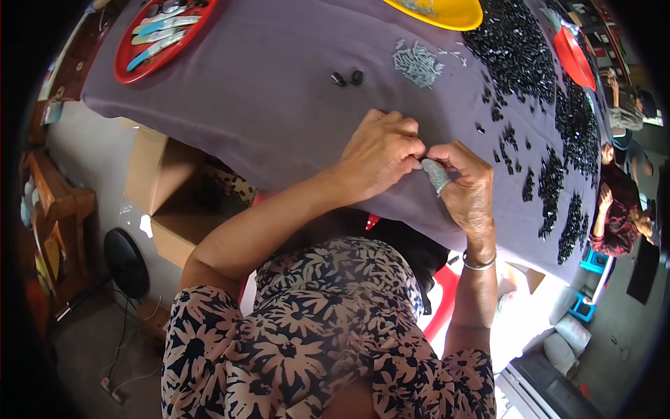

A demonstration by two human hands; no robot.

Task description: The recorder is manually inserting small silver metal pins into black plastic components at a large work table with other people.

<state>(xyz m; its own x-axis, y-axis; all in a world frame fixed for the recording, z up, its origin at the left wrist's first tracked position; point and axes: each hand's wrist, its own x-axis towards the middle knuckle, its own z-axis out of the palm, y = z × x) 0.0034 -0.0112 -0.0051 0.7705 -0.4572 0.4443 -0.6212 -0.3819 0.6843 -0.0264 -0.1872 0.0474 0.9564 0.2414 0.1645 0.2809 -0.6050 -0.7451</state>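
head view, left hand (380,157), right hand (466,187) pinching grey piece (437,173)

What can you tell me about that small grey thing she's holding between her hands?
The small grey piece looks like a short, rounded bundle or cap with a speckled, silvery surface; its material is too small to tell. It sits pinched in the right hand, with the left hand closing on its upper end. Most of it is hidden by fingers. It is held just above the purple cloth near the table's edge.
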